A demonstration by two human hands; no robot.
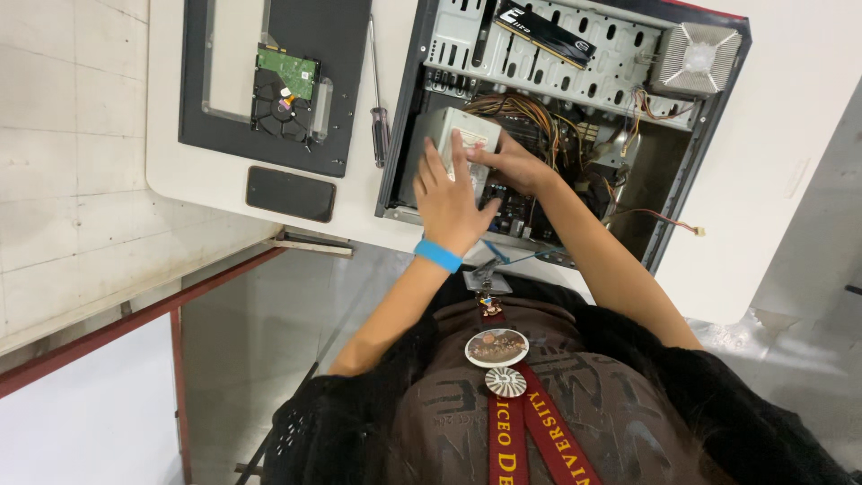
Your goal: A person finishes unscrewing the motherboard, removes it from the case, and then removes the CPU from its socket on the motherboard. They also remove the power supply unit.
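Both hands, left (446, 199) and right (508, 163), gripped a boxy grey metal power supply (456, 135) inside the open computer case (682, 180); a black rectangular package (545, 34) lay at one o'clock.

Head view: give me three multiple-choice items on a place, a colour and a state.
1. The screwdriver lies
A. between the dark side panel and the open computer case
B. inside the case
C. on the floor

2. The wristband on the left hand is
A. red
B. blue
C. green

3. The grey metal box is
A. untouched
B. on the panel
C. under both hands

Answers: 1 A, it rests on the white table strip between them. 2 B, plainly blue. 3 C, the right hand touches it too.
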